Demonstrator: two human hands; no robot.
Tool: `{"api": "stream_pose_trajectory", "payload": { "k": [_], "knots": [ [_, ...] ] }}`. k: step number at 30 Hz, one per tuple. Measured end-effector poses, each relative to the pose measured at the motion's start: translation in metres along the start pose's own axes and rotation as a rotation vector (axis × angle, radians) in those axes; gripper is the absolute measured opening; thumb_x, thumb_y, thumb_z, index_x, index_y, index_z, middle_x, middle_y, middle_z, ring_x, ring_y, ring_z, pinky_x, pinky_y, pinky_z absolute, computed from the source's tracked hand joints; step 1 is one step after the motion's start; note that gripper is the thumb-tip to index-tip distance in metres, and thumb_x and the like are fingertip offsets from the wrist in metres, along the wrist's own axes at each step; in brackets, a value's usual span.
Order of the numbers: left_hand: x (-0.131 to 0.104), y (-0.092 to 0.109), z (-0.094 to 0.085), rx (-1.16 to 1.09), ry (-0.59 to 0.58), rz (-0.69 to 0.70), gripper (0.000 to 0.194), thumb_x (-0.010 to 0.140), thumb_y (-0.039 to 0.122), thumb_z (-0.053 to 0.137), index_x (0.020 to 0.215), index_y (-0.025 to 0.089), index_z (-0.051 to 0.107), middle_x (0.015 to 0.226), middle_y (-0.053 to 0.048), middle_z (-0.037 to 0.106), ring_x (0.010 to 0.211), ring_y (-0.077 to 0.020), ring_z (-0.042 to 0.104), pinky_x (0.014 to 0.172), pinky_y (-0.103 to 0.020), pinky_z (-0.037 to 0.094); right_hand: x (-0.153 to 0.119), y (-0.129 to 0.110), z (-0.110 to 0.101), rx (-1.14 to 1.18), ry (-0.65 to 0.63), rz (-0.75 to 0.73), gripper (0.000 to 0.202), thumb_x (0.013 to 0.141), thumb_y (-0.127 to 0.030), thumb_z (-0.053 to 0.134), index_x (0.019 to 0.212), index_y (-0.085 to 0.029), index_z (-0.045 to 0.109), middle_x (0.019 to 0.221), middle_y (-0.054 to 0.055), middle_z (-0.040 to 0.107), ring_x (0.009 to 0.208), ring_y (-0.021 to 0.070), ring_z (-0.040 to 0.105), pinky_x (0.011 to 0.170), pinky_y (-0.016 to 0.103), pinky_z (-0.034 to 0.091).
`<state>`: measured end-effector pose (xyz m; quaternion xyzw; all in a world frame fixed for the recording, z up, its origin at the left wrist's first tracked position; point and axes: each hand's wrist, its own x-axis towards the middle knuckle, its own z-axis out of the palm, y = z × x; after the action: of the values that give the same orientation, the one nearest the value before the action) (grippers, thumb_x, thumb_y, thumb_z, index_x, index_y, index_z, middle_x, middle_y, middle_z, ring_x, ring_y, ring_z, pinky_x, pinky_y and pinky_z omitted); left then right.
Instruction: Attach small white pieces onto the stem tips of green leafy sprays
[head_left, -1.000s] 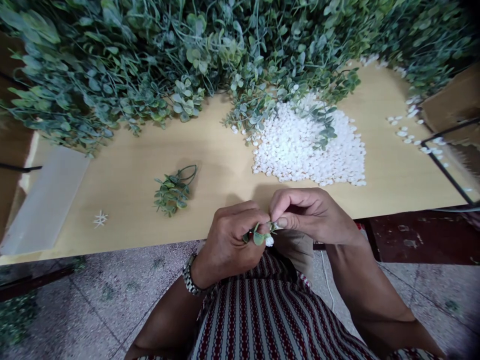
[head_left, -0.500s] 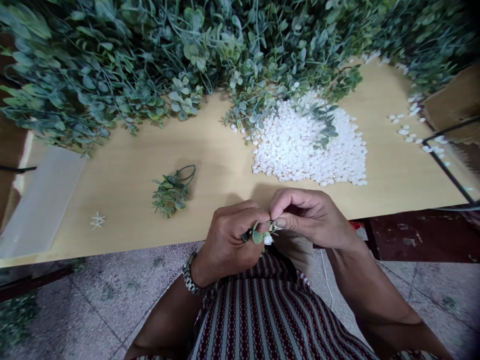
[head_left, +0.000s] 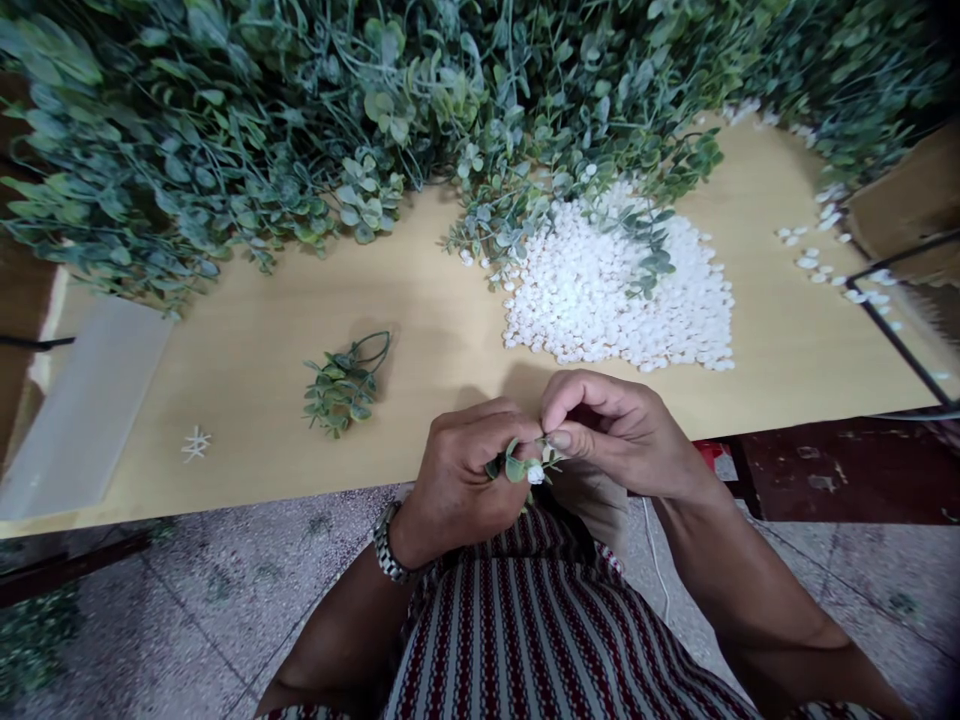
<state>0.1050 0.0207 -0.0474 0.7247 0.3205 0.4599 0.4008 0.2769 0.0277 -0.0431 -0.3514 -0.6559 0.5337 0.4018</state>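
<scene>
My left hand is closed around a green leafy sprig, just over the table's front edge. A small white flower bud sits on the sprig between the two hands. With thumb and forefinger, my right hand pinches the sprig's tip beside the left fingertips; exactly what lies in that pinch is mostly hidden. On the table to the left lies another leafy sprig with a looped stem. Beyond my hands is a heap of small white buds.
A thick mass of artificial greenery fills the table's far side. At left lie a translucent strip and a small white star-shaped piece. Loose buds are scattered near a black metal frame and a cardboard box at right.
Both hands stay nearly in place on the sprig. The right hand has risen very slightly, and the white bud shows a little more plainly.
</scene>
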Motion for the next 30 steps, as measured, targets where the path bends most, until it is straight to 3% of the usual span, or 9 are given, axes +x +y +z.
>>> {"api": "stream_pose_trajectory", "payload": {
  "k": [6,10,13,17,20,22,24,27,30],
  "knots": [
    [0.002,0.002,0.000,0.003,0.010,-0.030,0.014,0.072,0.002,0.055,0.063,0.013,0.055,0.058,0.001,0.052,0.055,-0.0087,0.044,0.052,-0.022,0.035,-0.005,0.000,0.002,-0.087,0.036,-0.024,0.003,0.084,-0.017,0.057,0.081,-0.017,0.056,0.069,-0.002,0.051,0.060,0.0077,0.048,0.054,0.020,0.040],
    [0.003,0.006,-0.001,-0.053,0.157,-0.119,0.009,0.077,0.009,0.058,0.070,0.015,0.059,0.063,0.001,0.054,0.057,-0.0086,0.048,0.054,-0.022,0.038,-0.012,-0.003,-0.001,-0.130,0.189,-0.103,0.013,0.085,-0.017,0.055,0.098,-0.019,0.058,0.080,0.001,0.056,0.070,0.0100,0.052,0.060,0.022,0.044],
    [0.005,0.010,0.001,-0.081,0.226,-0.144,0.009,0.077,0.010,0.059,0.070,0.015,0.060,0.063,0.002,0.053,0.056,-0.0080,0.047,0.053,-0.021,0.038,-0.014,-0.003,-0.002,-0.206,0.127,-0.129,0.019,0.081,-0.015,0.060,0.100,-0.019,0.061,0.079,0.001,0.058,0.070,0.0108,0.054,0.062,0.024,0.044],
    [0.007,0.020,0.001,-0.103,0.212,-0.216,0.007,0.076,0.011,0.059,0.080,0.017,0.062,0.069,0.000,0.056,0.062,-0.0099,0.051,0.057,-0.022,0.041,-0.013,-0.002,0.002,-0.170,0.129,-0.079,0.004,0.082,-0.015,0.059,0.083,-0.018,0.062,0.069,-0.002,0.057,0.060,0.0085,0.052,0.054,0.022,0.041],
    [0.008,0.029,-0.004,-0.126,0.063,-0.398,0.026,0.073,0.012,0.062,0.098,0.018,0.059,0.077,-0.001,0.058,0.066,-0.0108,0.052,0.057,-0.021,0.042,-0.013,-0.006,0.002,-0.173,0.099,-0.088,0.003,0.081,-0.014,0.059,0.080,-0.017,0.060,0.068,-0.001,0.058,0.061,0.0086,0.052,0.054,0.021,0.042],
    [0.008,0.033,-0.006,-0.157,-0.080,-0.479,0.022,0.071,0.013,0.065,0.092,0.016,0.060,0.073,0.001,0.056,0.063,-0.0100,0.050,0.055,-0.020,0.040,-0.014,-0.010,0.002,-0.257,0.088,-0.151,0.005,0.081,-0.012,0.060,0.079,-0.016,0.060,0.068,-0.001,0.058,0.062,0.0087,0.053,0.055,0.022,0.042],
    [0.007,0.033,-0.005,-0.190,-0.113,-0.533,0.007,0.071,0.016,0.065,0.075,0.014,0.059,0.064,0.003,0.052,0.058,-0.0079,0.046,0.053,-0.019,0.038,-0.014,-0.014,0.003,-0.350,0.109,-0.207,0.006,0.080,-0.011,0.060,0.078,-0.016,0.060,0.068,-0.001,0.058,0.062,0.0087,0.053,0.056,0.023,0.042],
    [0.003,0.028,0.001,-0.292,-0.004,-0.567,0.015,0.075,0.019,0.063,0.064,0.012,0.057,0.057,0.003,0.050,0.053,-0.0059,0.042,0.050,-0.018,0.036,-0.015,-0.017,0.003,-0.419,0.139,-0.238,0.006,0.080,-0.010,0.059,0.079,-0.015,0.060,0.066,-0.001,0.057,0.061,0.0092,0.053,0.055,0.023,0.041],
    [0.001,0.021,0.005,-0.360,0.073,-0.568,0.014,0.075,0.022,0.064,0.066,0.012,0.059,0.057,0.002,0.052,0.051,-0.0061,0.044,0.049,-0.018,0.038,-0.013,-0.016,-0.004,-0.410,0.087,-0.245,0.005,0.083,-0.013,0.057,0.084,-0.017,0.061,0.069,0.000,0.059,0.062,0.0101,0.055,0.055,0.024,0.043]
  ]
}}
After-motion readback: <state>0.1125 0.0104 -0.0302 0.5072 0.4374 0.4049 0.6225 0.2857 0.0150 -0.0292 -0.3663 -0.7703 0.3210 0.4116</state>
